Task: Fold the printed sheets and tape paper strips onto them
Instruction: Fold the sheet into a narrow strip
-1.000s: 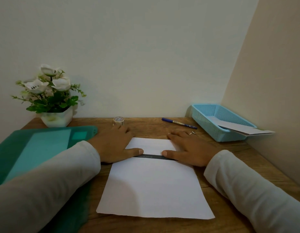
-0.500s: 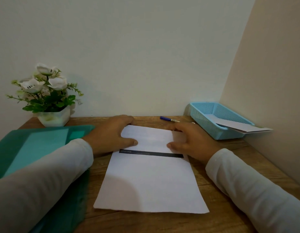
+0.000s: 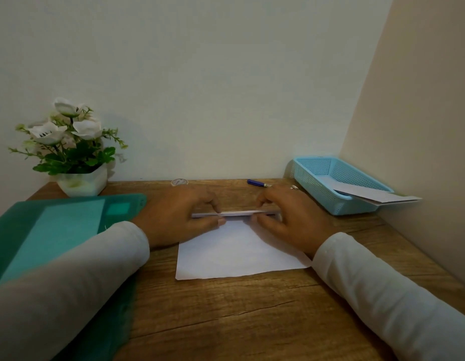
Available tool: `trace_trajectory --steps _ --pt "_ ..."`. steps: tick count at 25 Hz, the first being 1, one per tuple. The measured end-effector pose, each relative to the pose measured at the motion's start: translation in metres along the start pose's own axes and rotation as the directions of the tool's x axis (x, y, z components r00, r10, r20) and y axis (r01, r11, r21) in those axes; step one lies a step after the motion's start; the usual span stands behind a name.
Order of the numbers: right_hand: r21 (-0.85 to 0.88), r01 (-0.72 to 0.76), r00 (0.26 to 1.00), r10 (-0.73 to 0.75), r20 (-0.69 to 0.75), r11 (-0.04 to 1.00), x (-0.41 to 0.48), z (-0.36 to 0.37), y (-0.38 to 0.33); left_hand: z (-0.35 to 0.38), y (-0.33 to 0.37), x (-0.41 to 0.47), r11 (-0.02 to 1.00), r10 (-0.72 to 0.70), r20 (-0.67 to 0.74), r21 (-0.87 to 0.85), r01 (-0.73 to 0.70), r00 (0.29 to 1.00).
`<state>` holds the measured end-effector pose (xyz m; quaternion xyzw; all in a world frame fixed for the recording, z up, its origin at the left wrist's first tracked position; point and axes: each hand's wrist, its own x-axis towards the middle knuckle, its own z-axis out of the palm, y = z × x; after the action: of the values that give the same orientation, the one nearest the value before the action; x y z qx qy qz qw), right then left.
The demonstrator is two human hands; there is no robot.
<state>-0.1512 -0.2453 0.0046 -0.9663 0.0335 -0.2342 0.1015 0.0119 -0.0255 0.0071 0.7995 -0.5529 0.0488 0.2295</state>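
Observation:
A white printed sheet (image 3: 236,251) lies on the wooden desk (image 3: 226,321) in front of me. Its far edge is lifted and folded toward me, showing as a thin raised band. My left hand (image 3: 179,217) pinches that raised edge at its left end. My right hand (image 3: 286,220) pinches it at the right end. The dark printed line on the sheet is hidden under the fold. A small roll of clear tape (image 3: 179,182) stands at the back of the desk, just beyond my left hand.
A teal folder (image 3: 56,230) covers the desk's left side. A white pot of white flowers (image 3: 75,162) stands at the back left. A blue pen (image 3: 257,182) lies at the back. A blue plastic basket (image 3: 328,188) holding folded paper sits at the right by the wall.
Both hands went from pressing flat on the sheet to gripping its far edge and lifting it over toward me. The dark printed line is now covered.

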Motion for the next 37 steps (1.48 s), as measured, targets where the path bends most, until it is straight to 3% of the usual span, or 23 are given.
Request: trace_trajectory --steps 3,7,13,22,24,27,30,37 --pt "-0.051 -0.075 0.977 0.083 0.195 0.996 -0.003 0.004 -0.011 0.006 0.008 0.001 1.000 -0.012 0.145 0.011 0.010 0.989" --pt "-0.098 -0.056 0.908 0.091 0.408 0.994 -0.003 0.023 -0.027 0.024 0.015 0.000 0.990 -0.082 0.280 0.137 0.044 0.957" --pt "-0.167 -0.095 0.835 0.170 0.524 0.981 0.003 0.029 -0.031 0.030 0.018 0.001 0.964 -0.153 0.393 0.260 0.050 0.907" --pt "-0.294 -0.261 0.777 0.380 0.501 0.920 0.007 0.018 -0.005 0.016 0.015 0.000 0.853 -0.401 0.359 0.481 0.201 0.843" --pt "-0.306 -0.285 0.769 0.407 0.493 0.908 0.007 0.018 -0.003 0.013 0.019 -0.001 0.826 -0.400 0.317 0.530 0.189 0.860" --pt "-0.283 -0.255 0.793 0.368 0.486 0.924 0.004 0.019 -0.003 0.006 0.017 0.001 0.822 -0.284 0.295 0.564 0.074 0.912" --pt "-0.176 -0.198 0.835 0.260 0.486 0.964 0.001 0.014 -0.005 -0.001 0.011 0.006 0.874 -0.207 0.325 0.485 0.025 0.923" --pt "0.027 -0.132 0.928 0.114 0.355 0.991 0.001 0.011 -0.010 -0.005 0.013 0.012 0.964 -0.241 0.356 0.193 0.181 0.903"
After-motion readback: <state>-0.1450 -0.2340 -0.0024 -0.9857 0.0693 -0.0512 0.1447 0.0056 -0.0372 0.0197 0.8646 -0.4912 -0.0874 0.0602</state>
